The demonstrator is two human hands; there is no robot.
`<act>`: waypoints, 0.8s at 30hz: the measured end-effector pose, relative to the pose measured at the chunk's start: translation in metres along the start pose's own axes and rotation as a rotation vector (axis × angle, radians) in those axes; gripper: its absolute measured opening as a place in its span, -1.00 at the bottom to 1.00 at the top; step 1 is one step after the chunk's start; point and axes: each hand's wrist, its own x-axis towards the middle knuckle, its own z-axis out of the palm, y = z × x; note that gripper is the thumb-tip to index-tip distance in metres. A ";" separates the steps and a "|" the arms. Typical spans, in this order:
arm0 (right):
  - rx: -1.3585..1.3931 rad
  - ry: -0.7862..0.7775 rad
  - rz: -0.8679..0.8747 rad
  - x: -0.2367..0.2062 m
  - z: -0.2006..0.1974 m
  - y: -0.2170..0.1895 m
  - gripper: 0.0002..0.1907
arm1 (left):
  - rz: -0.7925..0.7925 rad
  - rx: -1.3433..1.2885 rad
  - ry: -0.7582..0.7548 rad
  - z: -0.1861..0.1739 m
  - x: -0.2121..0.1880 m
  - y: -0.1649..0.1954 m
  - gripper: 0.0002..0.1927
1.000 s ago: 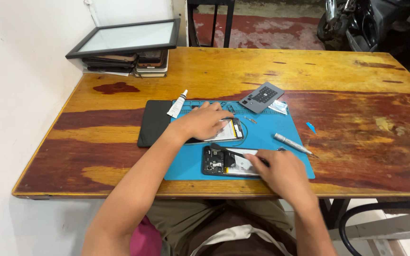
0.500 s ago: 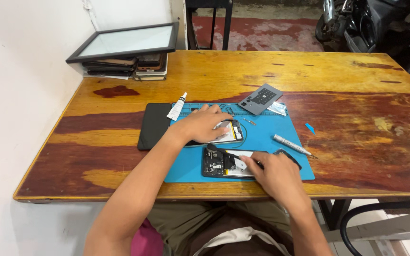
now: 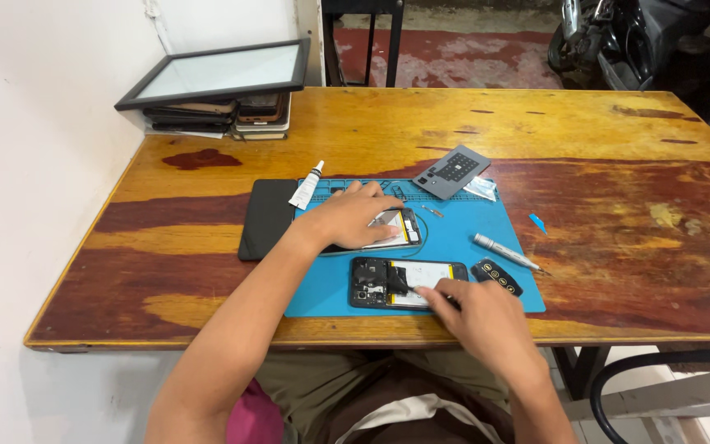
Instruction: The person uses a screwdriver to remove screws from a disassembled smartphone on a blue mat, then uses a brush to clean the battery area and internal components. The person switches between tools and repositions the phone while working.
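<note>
One wooden table (image 3: pixel 585 131) carries everything. At its far left corner sits one stack of flat devices (image 3: pixel 215 115), topped by a dark-framed panel (image 3: pixel 217 72) with a pale face. One blue work mat (image 3: pixel 462 238) lies near the table's front edge, and one black slab (image 3: pixel 266 218) lies against the mat's left edge.

Two opened phones are on the mat. The nearer opened phone (image 3: pixel 408 283) lies at the mat's front edge, long axis running left to right, with a black board at its left end and a white, yellow-edged panel to the right. The right hand (image 3: pixel 486 321) rests at its right end, fingertips together on the panel — not clamped around anything. The farther opened phone (image 3: pixel 396 228) lies mid-mat, also lengthwise left to right, under the left hand (image 3: pixel 347 218), whose fingers are spread flat on it.

Smaller things, one each: a grey rectangular cover (image 3: pixel 452 171) at the mat's far edge, tilted; a silver screwdriver (image 3: pixel 505 252) at its right edge; a white tube (image 3: pixel 306 187) at its far left corner; a small black strip (image 3: pixel 496 275); a blue pick (image 3: pixel 538 223) just off the mat.
</note>
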 end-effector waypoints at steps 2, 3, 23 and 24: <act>0.021 -0.072 -0.009 -0.005 0.001 -0.004 -0.65 | -0.004 -0.012 -0.005 -0.001 -0.001 0.000 -0.37; 0.031 -0.060 -0.025 -0.008 -0.001 -0.005 -0.66 | -0.005 -0.018 -0.007 -0.001 -0.001 0.001 -0.36; 0.105 -0.098 0.210 -0.026 -0.041 0.111 -0.63 | 0.000 -0.005 0.007 0.000 -0.002 0.003 -0.34; 0.125 -0.110 0.249 -0.030 -0.043 0.121 -0.63 | 0.004 -0.006 0.010 0.000 -0.003 0.003 -0.34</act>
